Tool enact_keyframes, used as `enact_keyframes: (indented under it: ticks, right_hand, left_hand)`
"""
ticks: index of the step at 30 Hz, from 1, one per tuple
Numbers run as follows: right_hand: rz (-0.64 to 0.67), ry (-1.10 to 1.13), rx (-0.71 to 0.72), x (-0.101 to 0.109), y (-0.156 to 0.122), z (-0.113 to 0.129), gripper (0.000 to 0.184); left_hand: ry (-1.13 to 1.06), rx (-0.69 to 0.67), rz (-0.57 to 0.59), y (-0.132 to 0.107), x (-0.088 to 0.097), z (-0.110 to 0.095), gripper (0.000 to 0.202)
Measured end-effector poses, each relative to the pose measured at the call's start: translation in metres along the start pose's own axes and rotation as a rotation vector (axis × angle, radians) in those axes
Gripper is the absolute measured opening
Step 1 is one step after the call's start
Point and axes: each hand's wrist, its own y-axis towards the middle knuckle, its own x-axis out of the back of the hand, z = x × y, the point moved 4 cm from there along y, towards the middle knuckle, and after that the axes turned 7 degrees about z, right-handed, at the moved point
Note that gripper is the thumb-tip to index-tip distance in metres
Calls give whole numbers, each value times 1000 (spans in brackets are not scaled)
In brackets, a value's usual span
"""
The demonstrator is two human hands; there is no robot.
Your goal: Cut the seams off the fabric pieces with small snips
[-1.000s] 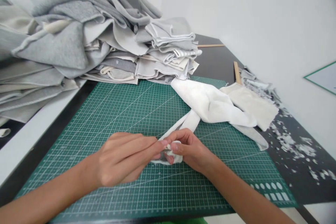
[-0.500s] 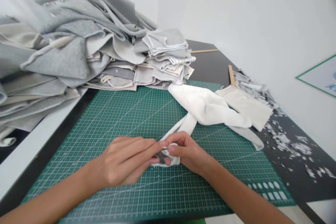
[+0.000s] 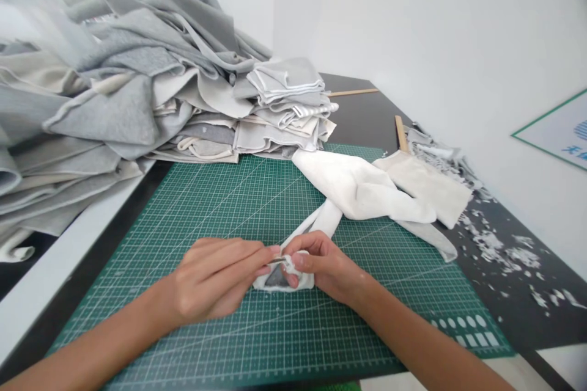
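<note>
My left hand (image 3: 220,278) is closed, its fingertips pinching a small thin metal tool (image 3: 277,261). Only the tool's tip shows, so its kind is unclear. It meets the edge of a white cloth piece with a grey inside (image 3: 300,281). That edge is pinched between the thumb and fingers of my right hand (image 3: 325,266). From there a white strip of the cloth (image 3: 329,217) runs up to a larger twisted white cloth (image 3: 358,183). Under both hands lies a green cutting mat (image 3: 206,208) with a white grid.
Grey and beige fabric (image 3: 128,110) is heaped at the left. A folded cloth stack (image 3: 288,82) stands at the mat's far edge. On the right are a cream cloth piece (image 3: 426,186), a wooden stick (image 3: 401,133) and white scraps (image 3: 486,241) on the dark table (image 3: 513,311).
My left hand has drawn slightly left, away from my right hand. More of the thin metal tool and the grey inside now shows. My right hand keeps its pinch.
</note>
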Motion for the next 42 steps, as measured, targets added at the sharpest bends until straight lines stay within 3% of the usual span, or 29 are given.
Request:
enact_keyframes:
  ticks: [5, 12, 19, 25, 28, 32, 38, 42]
  right_hand:
    - [-26, -1, 20, 0, 0, -2, 24]
    - [-29, 7, 76, 0, 1, -3, 22]
    - [-20, -8, 140, -3, 4, 0, 23]
    - [-31, -246, 269, -6, -1, 9, 34]
    - [30, -455, 308, -12, -8, 18, 32]
    - [13, -749, 366, -21, -12, 33, 18]
    - [-10, -742, 179, -24, -6, 42, 35]
    - [-47, -758, 236, -22, -6, 53, 31]
  left_hand:
    - [-42, 148, -97, -1, 8, 11, 41]
    - [-191, 305, -72, -2, 3, 33, 40]
    - [-332, 663, 42, -15, -10, 57, 31]
    - [-609, 891, 257, -13, -23, 72, 53]
    - [-643, 911, 356, -6, -16, 79, 54]
    - [-561, 870, 389, 2, -4, 85, 41]
    - [-496, 875, 369, -6, -16, 97, 39]
    - [-486, 878, 298, -14, -22, 103, 38]
